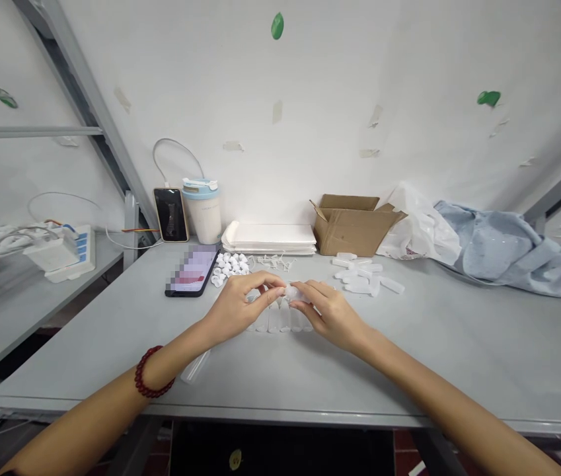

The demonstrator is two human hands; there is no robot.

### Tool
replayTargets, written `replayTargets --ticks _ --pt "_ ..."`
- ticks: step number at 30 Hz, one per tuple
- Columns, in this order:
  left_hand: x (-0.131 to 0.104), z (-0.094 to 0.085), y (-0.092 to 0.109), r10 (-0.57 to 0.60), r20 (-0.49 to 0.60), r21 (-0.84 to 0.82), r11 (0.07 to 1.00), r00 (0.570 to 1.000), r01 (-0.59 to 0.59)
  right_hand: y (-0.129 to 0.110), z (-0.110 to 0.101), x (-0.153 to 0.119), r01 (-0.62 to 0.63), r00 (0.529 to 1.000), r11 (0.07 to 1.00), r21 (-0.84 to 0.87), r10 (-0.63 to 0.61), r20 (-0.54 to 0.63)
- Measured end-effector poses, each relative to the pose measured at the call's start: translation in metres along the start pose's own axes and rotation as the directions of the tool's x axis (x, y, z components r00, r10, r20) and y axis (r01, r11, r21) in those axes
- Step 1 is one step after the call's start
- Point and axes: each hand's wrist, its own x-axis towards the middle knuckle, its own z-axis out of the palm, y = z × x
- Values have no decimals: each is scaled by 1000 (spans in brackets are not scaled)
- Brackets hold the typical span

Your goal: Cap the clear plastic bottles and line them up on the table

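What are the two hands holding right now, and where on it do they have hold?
A small clear plastic piece, pinched between the fingertips of the left hand and right hand, one grip at each end, above a row of similar pieces. Its exact shape cannot be told.

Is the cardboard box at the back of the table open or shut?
Open. The cardboard box has its flaps raised and spread outward, leaving the top uncovered. From this angle I cannot tell what is inside it.

Two bare forearms, no sleeves, dark red beaded bracelet [150, 374] on the left wrist
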Motion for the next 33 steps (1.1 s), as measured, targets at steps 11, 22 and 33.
replayTargets --ticks 11,22,33 --pt "1 -1 0 -13 44 -43 999 999 15 -5 3 -2 22 999 999 36 -20 -44" --pt "4 -6 -3 -60 130 -134 988 990 78 -14 4 -4 -59 998 977 204 57 16" --pt "2 -3 -1 -14 85 -93 995 996 22 -17 3 -3 -72 997 959 273 64 39"
